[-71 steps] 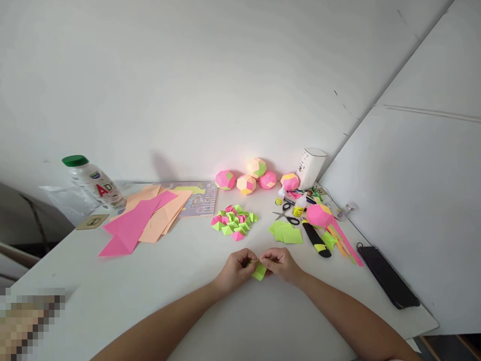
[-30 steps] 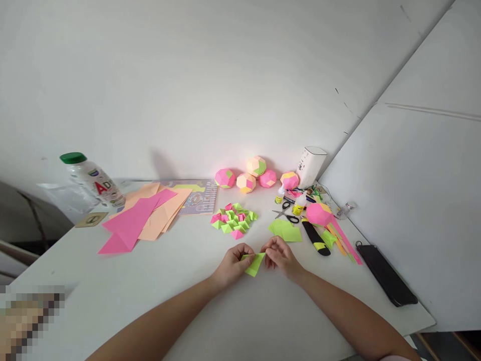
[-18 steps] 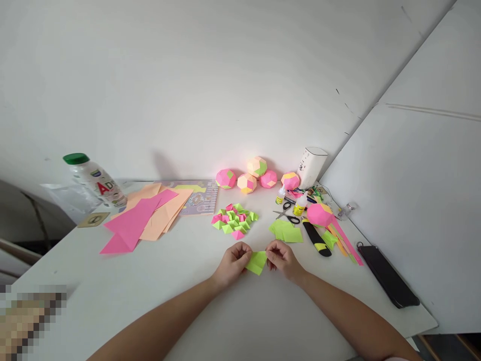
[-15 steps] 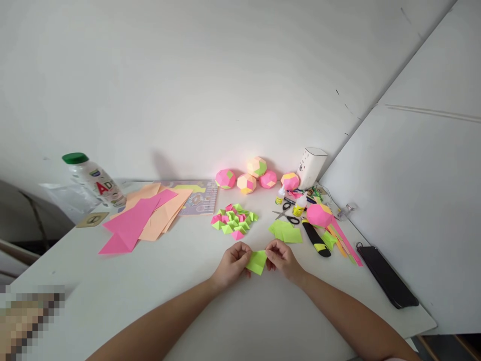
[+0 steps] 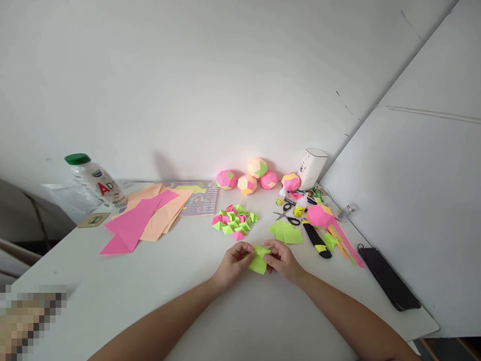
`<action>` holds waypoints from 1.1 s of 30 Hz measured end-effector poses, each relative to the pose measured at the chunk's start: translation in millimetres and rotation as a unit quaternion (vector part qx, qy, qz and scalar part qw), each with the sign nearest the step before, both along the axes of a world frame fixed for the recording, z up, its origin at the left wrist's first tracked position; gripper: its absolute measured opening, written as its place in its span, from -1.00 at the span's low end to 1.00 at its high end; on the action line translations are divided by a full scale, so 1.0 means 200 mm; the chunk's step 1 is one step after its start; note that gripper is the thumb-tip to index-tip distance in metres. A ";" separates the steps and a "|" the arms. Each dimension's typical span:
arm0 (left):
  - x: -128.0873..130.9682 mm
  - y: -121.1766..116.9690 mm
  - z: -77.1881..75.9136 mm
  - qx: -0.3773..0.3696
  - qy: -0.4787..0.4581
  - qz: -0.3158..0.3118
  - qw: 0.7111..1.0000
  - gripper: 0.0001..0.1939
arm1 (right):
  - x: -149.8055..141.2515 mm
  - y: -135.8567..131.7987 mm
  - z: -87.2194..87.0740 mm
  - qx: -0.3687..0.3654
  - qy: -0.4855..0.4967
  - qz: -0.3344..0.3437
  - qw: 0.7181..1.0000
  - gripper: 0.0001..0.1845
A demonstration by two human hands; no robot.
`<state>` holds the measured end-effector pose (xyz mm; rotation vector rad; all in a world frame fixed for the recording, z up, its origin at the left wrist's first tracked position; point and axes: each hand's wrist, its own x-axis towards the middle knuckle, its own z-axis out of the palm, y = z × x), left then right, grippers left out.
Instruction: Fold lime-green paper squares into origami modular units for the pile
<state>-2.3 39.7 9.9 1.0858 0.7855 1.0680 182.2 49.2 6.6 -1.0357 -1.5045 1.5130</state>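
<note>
A small lime-green paper piece (image 5: 258,260) is held between both hands just above the white table (image 5: 131,286). My left hand (image 5: 235,260) pinches its left side with curled fingers. My right hand (image 5: 282,259) grips its right side, fingers closed over the top edge. Just beyond the hands lies a heap of folded green and pink paper units (image 5: 234,222). A small stack of green paper squares (image 5: 285,232) lies to the right of that heap.
Pink and orange sheets (image 5: 145,219) and a green-capped bottle (image 5: 95,181) sit at left. Several paper balls (image 5: 257,178), a white box (image 5: 311,168), glue bottles (image 5: 299,206), scissors (image 5: 285,215), a utility knife (image 5: 317,241) and a black phone (image 5: 389,284) fill the right side.
The green piece was spread flat between the hands; now its upper edge is folded over and the hands have come closer together.
</note>
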 end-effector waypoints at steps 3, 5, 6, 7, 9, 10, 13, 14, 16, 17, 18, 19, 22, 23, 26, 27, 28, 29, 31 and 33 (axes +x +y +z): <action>0.00 0.00 0.00 -0.006 -0.001 -0.003 1.000 -0.69 | 0.00 0.00 0.00 -0.012 0.008 0.016 1.000 -0.57; 0.00 0.00 -0.02 -0.004 0.009 0.000 1.000 -0.66 | 0.00 0.00 0.00 -0.007 0.006 0.013 1.000 -0.61; 0.01 0.00 -0.02 -0.002 0.015 0.001 1.000 -0.64 | 0.00 0.00 0.00 -0.002 0.005 0.008 1.000 -0.63; 0.01 0.00 -0.03 0.001 0.021 -0.003 1.000 -0.62 | 0.00 0.00 0.00 0.003 0.004 0.004 1.000 -0.66; 0.01 0.00 -0.04 0.006 0.030 -0.025 0.999 -0.58 | 0.00 0.00 0.00 0.002 0.003 0.001 1.000 -0.68; 0.01 0.00 -0.04 0.008 0.035 -0.041 0.998 -0.56 | 0.00 0.00 0.00 -0.003 0.003 0.003 1.000 -0.69; 0.01 0.00 -0.04 0.028 0.049 -0.074 0.996 -0.54 | 0.00 0.00 0.00 -0.014 0.002 0.007 1.000 -0.68; 0.00 0.00 -0.04 0.037 0.053 -0.074 0.995 -0.54 | 0.00 0.00 0.00 -0.013 0.003 0.009 1.000 -0.67; 0.00 0.00 -0.05 0.053 0.057 -0.070 0.994 -0.56 | 0.00 0.00 -0.01 -0.008 0.005 0.009 1.000 -0.65; 0.00 0.01 -0.05 0.059 0.057 -0.069 0.994 -0.57 | 0.00 0.00 -0.01 -0.006 0.005 0.009 1.000 -0.64; -0.01 0.01 -0.05 0.064 0.059 -0.068 0.994 -0.58 | 0.00 0.01 -0.01 -0.002 0.005 0.009 1.000 -0.64; -0.01 0.01 -0.06 0.068 0.060 -0.068 0.994 -0.59 | 0.00 0.01 -0.02 0.001 0.004 0.009 1.000 -0.64; -0.01 0.02 -0.06 0.078 0.060 -0.063 0.993 -0.61 | 0.00 0.01 -0.03 0.011 0.004 0.009 1.000 -0.64; -0.01 0.02 -0.06 0.077 0.057 -0.060 0.994 -0.62 | 0.00 0.01 -0.03 0.015 0.003 0.007 1.000 -0.65; 0.00 0.02 -0.05 0.049 0.036 -0.044 0.997 -0.61 | 0.01 0.01 -0.03 0.018 0.003 0.013 1.000 -0.62; 0.00 0.02 -0.05 0.035 0.025 -0.037 0.998 -0.59 | 0.01 0.01 -0.02 0.015 0.007 0.017 1.000 -0.59; 0.00 0.02 -0.04 0.021 0.013 -0.029 0.999 -0.56 | 0.01 0.01 -0.02 0.010 0.010 0.022 1.000 -0.56; 0.00 0.02 -0.04 0.011 0.000 -0.024 1.000 -0.52 | 0.00 0.01 -0.01 0.005 0.011 0.026 1.000 -0.56; 0.01 0.01 -0.03 -0.002 -0.024 -0.021 0.999 -0.45 | 0.00 0.01 0.00 0.000 0.003 0.026 1.000 -0.66; 0.01 0.01 -0.02 -0.007 -0.042 -0.032 0.999 -0.43 | 0.00 0.01 0.01 0.003 -0.017 0.019 1.000 -0.74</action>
